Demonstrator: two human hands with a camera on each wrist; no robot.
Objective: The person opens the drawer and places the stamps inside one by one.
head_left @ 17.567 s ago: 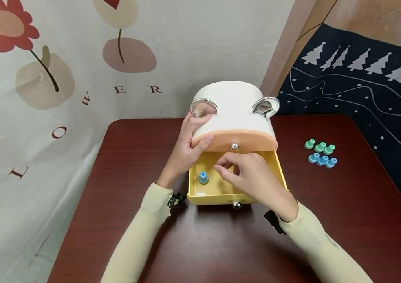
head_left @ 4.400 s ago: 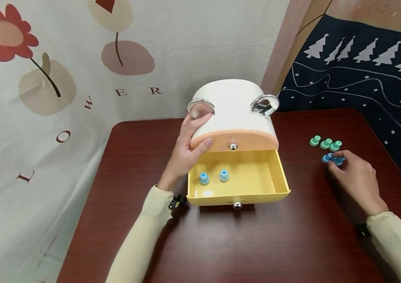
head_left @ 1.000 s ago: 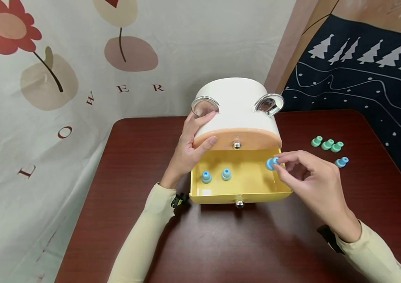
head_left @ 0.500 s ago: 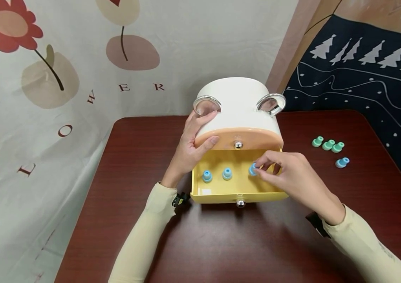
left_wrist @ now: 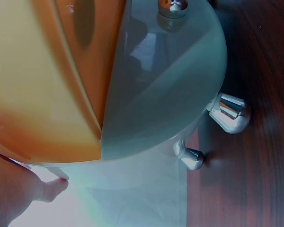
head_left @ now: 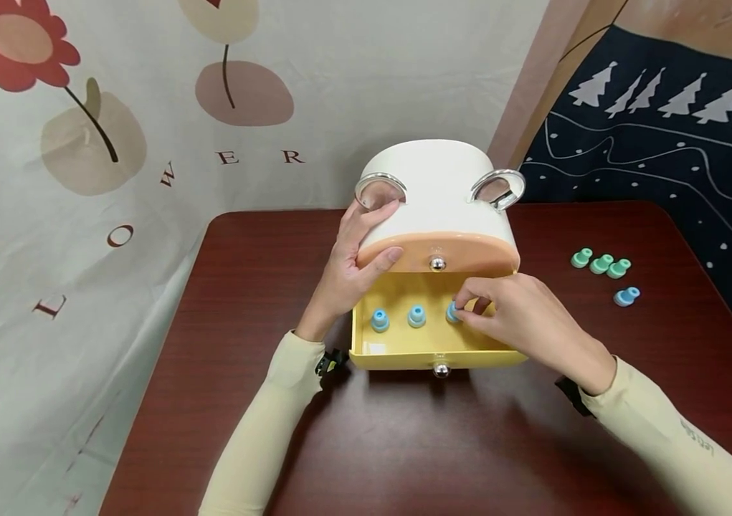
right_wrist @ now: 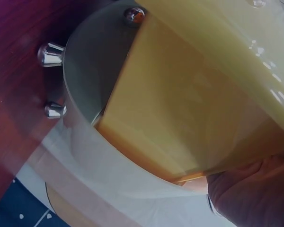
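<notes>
A small white desktop drawer box (head_left: 433,179) with a peach upper drawer has its yellow lower drawer (head_left: 398,345) pulled out. My left hand (head_left: 349,269) holds the box's left side, thumb on the peach front and fingers over the side by the ear. Inside the yellow drawer, my right hand (head_left: 501,308) pinches a small blue stepped peg (head_left: 452,312); fingers cover part of it. Left of it, a middle blue peg (head_left: 416,316) and a leftmost blue peg (head_left: 380,320) stand upright on the drawer floor. Both wrist views show the drawer's underside; pegs are hidden there.
On the table's right side, one blue peg (head_left: 626,297) lies tilted in front of three green pegs (head_left: 601,264). Silver ring ears (head_left: 497,190) stick up from the box, and round silver knobs (head_left: 441,370) jut from the drawer fronts. Patterned cloths hang behind the brown table (head_left: 243,301).
From the table at right, my right hand has brought a blue peg leftward into the yellow drawer, lowering it beside two others. My left hand keeps its hold on the box.
</notes>
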